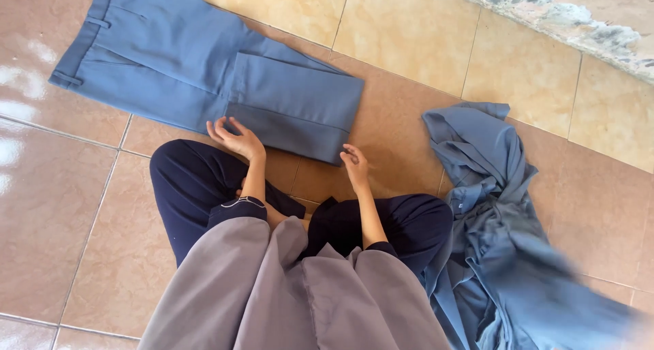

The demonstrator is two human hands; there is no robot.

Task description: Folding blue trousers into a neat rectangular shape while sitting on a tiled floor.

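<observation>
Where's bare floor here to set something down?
Bare tiles left of the person's knee, below the folded trousers, and beyond them toward the wall. Crowded by both hands and at the crumpled blue garment.

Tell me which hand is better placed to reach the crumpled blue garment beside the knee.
Probably the right hand. It rests at the folded trousers' near corner, on the side where the crumpled blue garment lies by the right knee. The left hand is on the far side and would cross over.
</observation>
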